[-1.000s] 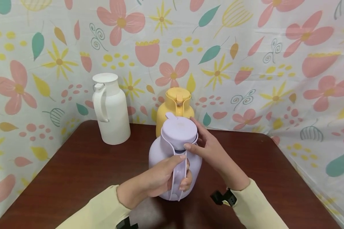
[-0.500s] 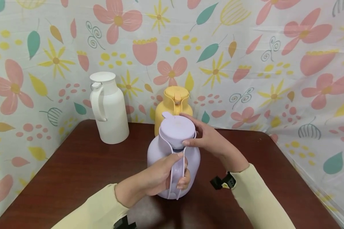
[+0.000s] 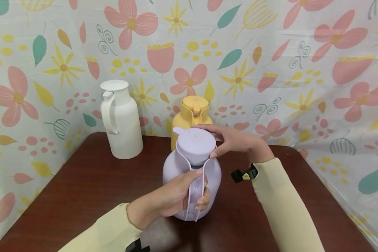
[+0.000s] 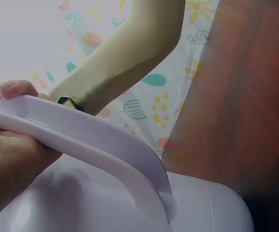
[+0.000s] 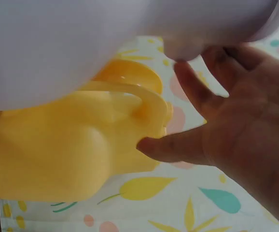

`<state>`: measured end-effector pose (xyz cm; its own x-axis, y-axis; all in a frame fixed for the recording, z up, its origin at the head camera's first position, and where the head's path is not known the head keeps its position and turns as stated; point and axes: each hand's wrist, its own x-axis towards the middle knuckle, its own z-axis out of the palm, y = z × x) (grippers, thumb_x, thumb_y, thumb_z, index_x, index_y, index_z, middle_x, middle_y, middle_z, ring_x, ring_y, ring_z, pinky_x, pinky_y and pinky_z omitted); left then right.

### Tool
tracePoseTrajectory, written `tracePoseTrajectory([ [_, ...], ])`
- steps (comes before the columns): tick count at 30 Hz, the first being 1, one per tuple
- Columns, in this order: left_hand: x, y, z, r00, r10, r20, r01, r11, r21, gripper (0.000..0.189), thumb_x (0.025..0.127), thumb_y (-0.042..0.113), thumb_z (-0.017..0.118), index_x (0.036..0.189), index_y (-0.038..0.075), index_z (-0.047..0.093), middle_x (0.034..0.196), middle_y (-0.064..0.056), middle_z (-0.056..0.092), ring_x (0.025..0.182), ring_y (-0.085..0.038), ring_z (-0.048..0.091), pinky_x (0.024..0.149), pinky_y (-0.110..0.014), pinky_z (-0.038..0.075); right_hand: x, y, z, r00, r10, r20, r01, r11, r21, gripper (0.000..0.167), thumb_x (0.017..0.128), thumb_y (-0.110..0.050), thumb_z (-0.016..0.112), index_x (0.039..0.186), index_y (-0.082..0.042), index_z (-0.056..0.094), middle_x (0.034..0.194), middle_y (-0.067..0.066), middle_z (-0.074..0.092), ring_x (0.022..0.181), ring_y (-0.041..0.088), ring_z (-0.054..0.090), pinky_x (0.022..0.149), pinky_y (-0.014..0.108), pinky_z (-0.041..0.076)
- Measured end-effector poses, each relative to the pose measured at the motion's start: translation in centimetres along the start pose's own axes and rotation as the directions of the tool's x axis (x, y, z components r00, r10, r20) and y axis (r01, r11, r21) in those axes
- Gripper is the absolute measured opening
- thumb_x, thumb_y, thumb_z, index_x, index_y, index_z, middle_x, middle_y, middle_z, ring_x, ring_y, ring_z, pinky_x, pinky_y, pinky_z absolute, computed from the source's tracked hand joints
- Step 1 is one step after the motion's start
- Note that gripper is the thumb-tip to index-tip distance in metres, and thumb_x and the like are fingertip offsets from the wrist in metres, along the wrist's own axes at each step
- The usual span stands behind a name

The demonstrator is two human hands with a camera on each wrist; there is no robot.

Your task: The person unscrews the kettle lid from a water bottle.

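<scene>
A lavender vacuum jug (image 3: 173,171) stands upright on the table in the head view. My left hand (image 3: 173,194) grips its handle (image 4: 130,169), the fingers wrapped round it and the thumb along the top. At the jug's mouth sits a round lavender lid (image 3: 196,143) with a small tab pointing to the back left. My right hand (image 3: 231,138) holds this lid from the right, thumb at the near side and fingers reaching behind. In the right wrist view, the lavender jug's body fills the top and hides part of the hold.
Directly behind the lavender jug is a yellow jug (image 3: 192,119), partly covered by it. A tall white jug (image 3: 126,126) stands at the back left of the dark wood table (image 3: 97,189). A flower-patterned curtain (image 3: 271,87) hangs along the back and sides.
The lid has turned anticlockwise, its tab swinging to the left. My right hand has swung round the lid with it, the wrist rising. The left hand stays on the handle.
</scene>
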<state>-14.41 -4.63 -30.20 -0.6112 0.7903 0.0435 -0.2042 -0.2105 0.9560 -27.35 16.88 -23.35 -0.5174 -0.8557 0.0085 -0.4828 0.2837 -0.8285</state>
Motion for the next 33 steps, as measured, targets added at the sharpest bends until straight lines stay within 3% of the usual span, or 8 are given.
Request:
tracePoseTrajectory([
  [5,0.0,-0.2,-0.2,1.000,0.016,0.011,-0.016,1.000,-0.009,0.039,0.110,0.036,0.018,0.084,0.014,0.039,0.063,0.008,0.047,0.061,-0.008,0.044,0.067,-0.023,0.040,0.6,0.1,-0.7,0.996,-0.015,0.083,0.010,0.998,0.065,0.102,0.081,-0.036,0.086,0.158,-0.001,0.028,0.141,-0.003,0.052,0.127,0.009,0.053,0.106,0.025,0.047],
  [11,-0.1,-0.2,-0.1,1.000,0.006,0.000,-0.006,1.000,-0.010,0.039,0.109,0.036,0.019,0.084,0.014,0.039,0.063,0.007,0.046,0.061,-0.009,0.044,0.066,-0.023,0.040,0.4,0.8,-0.4,0.996,-0.055,0.066,0.049,0.994,0.095,0.107,0.082,-0.042,0.084,0.159,0.001,0.024,0.144,-0.005,0.050,0.127,0.007,0.052,0.106,0.022,0.047],
  [16,-0.1,-0.2,-0.1,1.000,0.011,0.003,-0.011,1.000,-0.006,0.039,0.109,0.036,0.021,0.083,0.014,0.039,0.064,0.008,0.046,0.061,-0.008,0.044,0.067,-0.024,0.040,-0.2,1.7,0.4,0.998,-0.050,-0.037,0.054,0.992,0.117,0.110,0.081,-0.051,0.083,0.162,-0.008,0.023,0.157,0.006,0.043,0.133,0.009,0.050,0.103,0.023,0.050],
  [21,-0.1,-0.2,-0.2,1.000,0.019,0.008,-0.019,1.000,-0.003,0.039,0.109,0.037,0.021,0.083,0.014,0.039,0.064,0.008,0.046,0.061,-0.007,0.044,0.066,-0.024,0.040,-1.4,1.5,2.3,0.979,-0.027,-0.200,0.045,0.995,0.088,0.104,0.086,-0.050,0.078,0.163,-0.008,0.021,0.168,0.021,0.026,0.149,0.040,0.038,0.102,0.024,0.051],
  [24,-0.1,-0.2,-0.1,1.000,0.019,0.016,-0.019,1.000,-0.001,0.039,0.109,0.037,0.021,0.083,0.015,0.040,0.064,0.009,0.047,0.061,-0.007,0.044,0.066,-0.024,0.040,-2.3,0.7,4.5,0.932,-0.035,-0.361,0.046,0.999,0.021,0.100,0.091,-0.051,0.073,0.162,-0.002,0.021,0.168,0.024,0.025,0.149,0.051,0.034,0.112,0.042,0.048],
  [28,0.0,-0.2,-0.1,0.999,0.021,0.025,-0.021,1.000,0.004,0.039,0.109,0.036,0.019,0.083,0.015,0.040,0.063,0.009,0.048,0.061,-0.007,0.045,0.065,-0.024,0.040,-3.4,-1.0,8.3,0.789,-0.016,-0.615,-0.055,0.994,-0.096,0.089,0.092,-0.049,0.072,0.159,-0.007,0.032,0.164,0.020,0.035,0.151,0.043,0.035,0.116,0.070,0.032],
  [30,0.0,-0.3,-0.1,0.999,0.025,0.022,-0.025,1.000,0.002,0.040,0.109,0.036,0.018,0.083,0.015,0.041,0.063,0.009,0.048,0.060,-0.007,0.045,0.065,-0.024,0.040,-3.6,-1.6,9.9,0.731,0.006,-0.683,-0.117,0.986,-0.117,0.086,0.091,-0.046,0.075,0.159,-0.012,0.035,0.165,0.017,0.036,0.155,0.039,0.031,0.118,0.071,0.028],
  [33,0.1,-0.2,-0.1,1.000,0.020,0.009,-0.020,1.000,-0.003,0.040,0.109,0.034,0.018,0.082,0.014,0.040,0.062,0.009,0.047,0.059,-0.007,0.044,0.066,-0.023,0.041,-3.5,-2.3,11.0,0.700,0.048,-0.713,-0.191,0.974,-0.122,0.087,0.090,-0.043,0.076,0.160,-0.015,0.034,0.167,0.015,0.031,0.156,0.038,0.028,0.121,0.068,0.028],
])
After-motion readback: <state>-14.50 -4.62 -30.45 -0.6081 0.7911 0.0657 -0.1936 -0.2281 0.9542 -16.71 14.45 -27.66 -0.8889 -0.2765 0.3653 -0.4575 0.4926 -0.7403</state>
